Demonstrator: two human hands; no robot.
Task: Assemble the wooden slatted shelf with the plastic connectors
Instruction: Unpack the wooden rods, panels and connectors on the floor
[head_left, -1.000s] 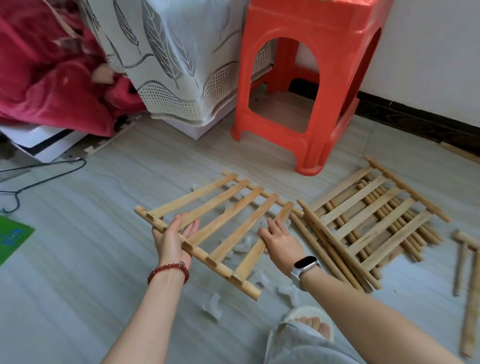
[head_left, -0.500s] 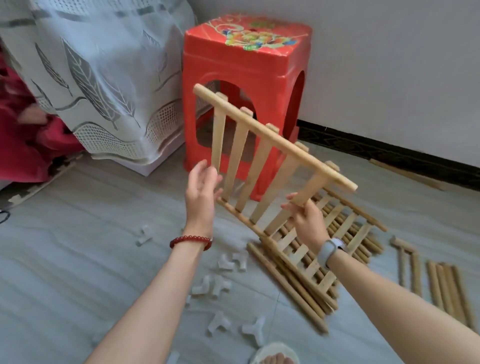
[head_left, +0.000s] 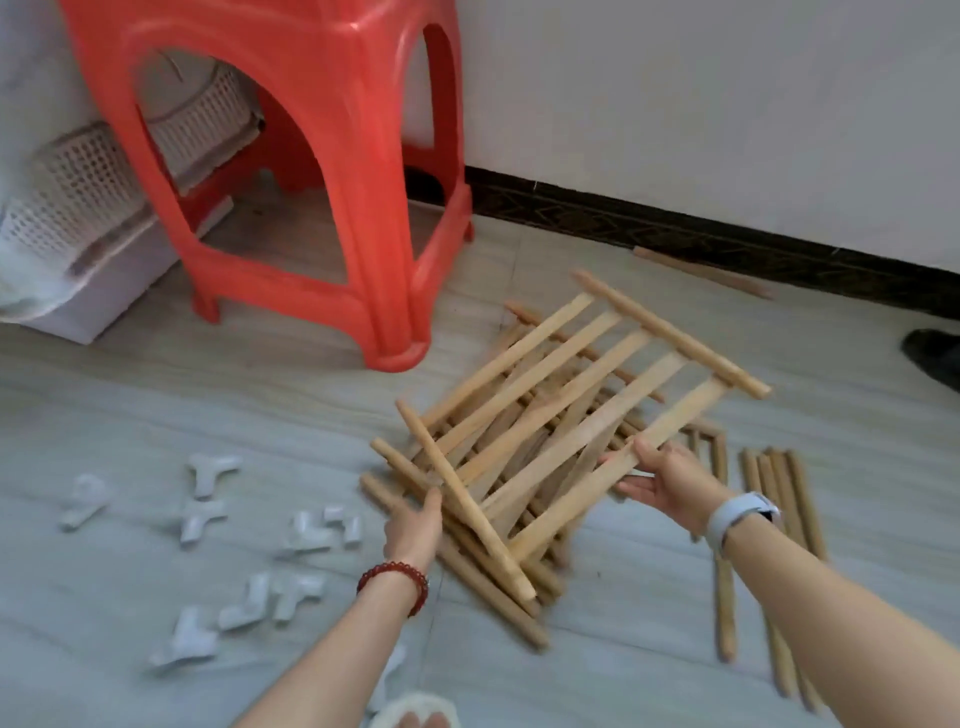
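My left hand (head_left: 413, 527) sits at the near rail of the slat panel (head_left: 566, 421), fingers reaching up against the rod; I cannot tell whether they wrap it or only touch it, since I see mostly the back of the hand. My right hand (head_left: 667, 480) holds the panel's right-hand slat, thumb over the top edge and fingers fairly straight beneath it. A red bead bracelet (head_left: 395, 577) circles the left wrist, and a watch (head_left: 740, 517) with a pale band the right; its face is turned away and unreadable.

The panel is tilted, far rail toward the wall, directly over a pile of panels (head_left: 467, 525) lying on the floor (head_left: 260, 415). The whole frame is motion-blurred, so I cannot say whether the panel rests on that pile or hangs just above it, nor count the panels beneath.

Loose rods (head_left: 769, 478) lie just right of the pile, partly hidden by my right forearm. One rod (head_left: 701, 273) lies alone near the baseboard. White connectors (head_left: 306, 535) are scattered on the floor to the left, their shapes smeared. A red stool (head_left: 332, 182) stands beyond, its top cut off by the frame. Behind it a white basket (head_left: 78, 182) shows through the legs. A dark object (head_left: 930, 356) is clipped at the right edge; I cannot identify it. At the bottom edge a slipper (head_left: 415, 712) is cut off. I can read no writing anywhere.
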